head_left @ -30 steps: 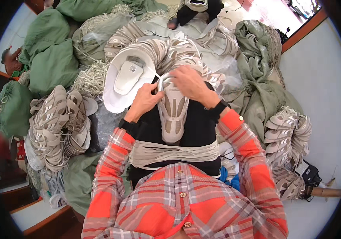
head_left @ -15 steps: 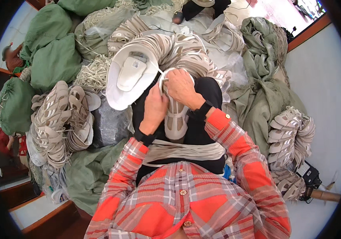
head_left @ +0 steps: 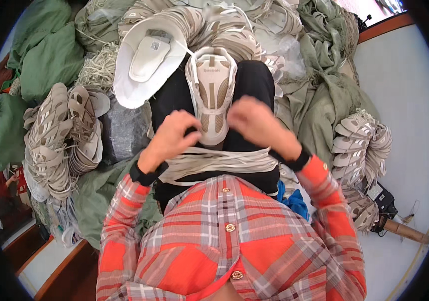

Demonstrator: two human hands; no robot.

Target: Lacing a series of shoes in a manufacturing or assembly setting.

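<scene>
A beige and white shoe upper (head_left: 218, 75) lies lengthwise between my knees, its toe toward me. My left hand (head_left: 174, 133) is left of the toe, half curled, with a gap between thumb and fingers and nothing visible in it. On the other side of the toe, my right hand (head_left: 257, 123) is smeared by motion, so its fingers are unclear. A bundle of flat off-white shoelaces (head_left: 209, 164) lies across my lap, just below both hands. Up and to the left, a white-lined upper (head_left: 124, 75) with a pale insert ends a long stack of nested uppers (head_left: 187, 22).
Further stacks of uppers stand at the left (head_left: 49, 145) and right (head_left: 357, 150). Green sacks (head_left: 49, 65) and a grey-green cloth (head_left: 319, 110) surround me. A heap of loose laces (head_left: 99, 67) sits left of my knees. Blue cloth (head_left: 294, 203) shows by my right hip.
Both hands have left the upper's far end and drawn back toward me, spreading to either side of its toe. The upper's tongue end is now uncovered. The whole view has shifted slightly.
</scene>
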